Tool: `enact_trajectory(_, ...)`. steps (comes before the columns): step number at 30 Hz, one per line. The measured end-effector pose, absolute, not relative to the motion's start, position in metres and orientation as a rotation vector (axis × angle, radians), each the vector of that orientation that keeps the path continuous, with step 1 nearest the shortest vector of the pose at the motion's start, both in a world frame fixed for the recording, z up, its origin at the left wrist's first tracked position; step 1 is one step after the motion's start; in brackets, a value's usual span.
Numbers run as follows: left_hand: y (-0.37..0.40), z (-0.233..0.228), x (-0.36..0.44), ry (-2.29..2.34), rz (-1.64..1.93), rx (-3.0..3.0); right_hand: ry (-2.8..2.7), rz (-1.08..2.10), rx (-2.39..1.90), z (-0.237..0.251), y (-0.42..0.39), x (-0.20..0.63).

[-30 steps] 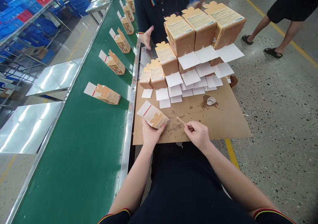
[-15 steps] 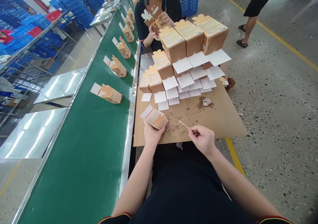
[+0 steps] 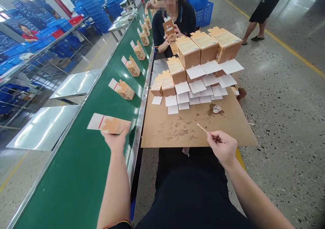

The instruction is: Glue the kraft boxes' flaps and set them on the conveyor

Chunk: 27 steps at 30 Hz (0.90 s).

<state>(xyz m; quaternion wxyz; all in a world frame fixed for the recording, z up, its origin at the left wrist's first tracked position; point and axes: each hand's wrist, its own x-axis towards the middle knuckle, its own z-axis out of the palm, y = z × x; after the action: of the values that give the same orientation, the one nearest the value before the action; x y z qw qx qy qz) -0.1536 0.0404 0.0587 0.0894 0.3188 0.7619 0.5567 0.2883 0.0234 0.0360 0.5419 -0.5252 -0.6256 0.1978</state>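
No text, brand, number or sign can be read at this resolution. The tan cartons (image 3: pixel 203 47) stacked at the far edge of the surface (image 3: pixel 228 134) carry pale printed label panels on their upper faces, but the print is too small to make out, and the same holds for the dark panels on the cartons lying on the green conveyor belt (image 3: pixel 83 174). The carton (image 3: pixel 109 124) held over the belt shows only a red stripe on its white flap, with no lettering visible.
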Motion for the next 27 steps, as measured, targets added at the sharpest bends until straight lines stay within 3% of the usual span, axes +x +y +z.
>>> enact_trajectory(6, 0.009, 0.037, -0.21, 2.481, 1.385, 0.716, -1.51, 0.521, -1.249, 0.038, 0.032, 0.288)
enact_trajectory(11, -0.012, 0.012, -0.166, 2.502, 1.887, 0.996, -1.471, 0.449, -1.303, 0.038, 0.026, 0.3)
enact_trajectory(15, 0.077, 0.031, -0.128, 2.082, 1.85, 1.178, -1.476, 0.457, -1.328, 0.041, 0.028, 0.302)
enact_trajectory(21, 0.265, 0.081, -0.085, 1.977, 1.208, 1.086, -1.531, 0.451, -1.236, 0.059, 0.036, 0.286)
enact_trajectory(27, 0.275, 0.077, -0.077, 1.887, 1.038, 1.16, -1.482, 0.415, -1.277, 0.058, 0.025, 0.293)
